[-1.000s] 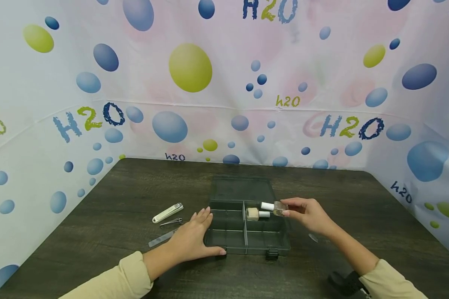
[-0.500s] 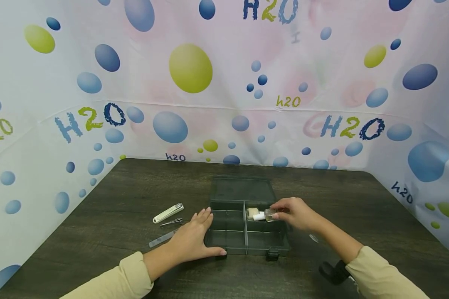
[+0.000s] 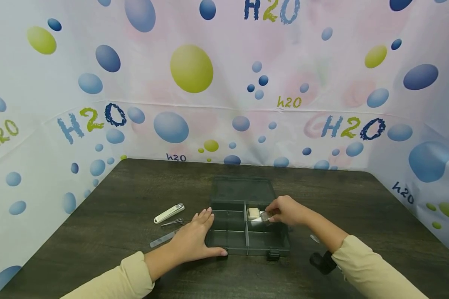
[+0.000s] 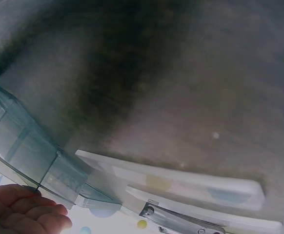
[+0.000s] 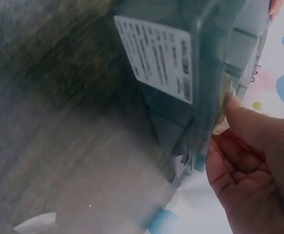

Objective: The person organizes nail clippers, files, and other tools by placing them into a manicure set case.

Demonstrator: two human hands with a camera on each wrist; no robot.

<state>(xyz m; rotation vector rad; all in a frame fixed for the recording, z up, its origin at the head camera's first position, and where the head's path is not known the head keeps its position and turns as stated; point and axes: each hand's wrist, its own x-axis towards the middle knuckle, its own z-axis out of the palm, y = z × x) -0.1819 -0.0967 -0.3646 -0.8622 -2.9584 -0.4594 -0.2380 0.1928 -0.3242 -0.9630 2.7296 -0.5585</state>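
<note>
A dark see-through organizer box (image 3: 228,238) lies on the table with its lid (image 3: 243,189) folded back. My left hand (image 3: 192,234) rests against the box's left side, fingers straight and thumb at the front corner. With my right hand (image 3: 286,209) I pinch a clear nail polish bottle (image 3: 265,216) by its glass end, inside the back right compartment. Its white cap points left. Beside it in that compartment lies a cream nail polish bottle (image 3: 253,213), its cap hidden. The right wrist view shows my thumb and fingers around the bottle (image 5: 222,127) at the box's labelled side.
Left of the box lie a large nail clipper (image 3: 169,213), a smaller metal clipper (image 3: 172,222) and a grey nail file (image 3: 162,239), partly behind my left hand. A small clear piece (image 3: 314,238) lies to the right, near a black object (image 3: 322,262) by my right sleeve.
My right hand has moved left and down with the clear nail polish bottle, from above the box's right edge into the back right compartment. My left hand has stayed in place.
</note>
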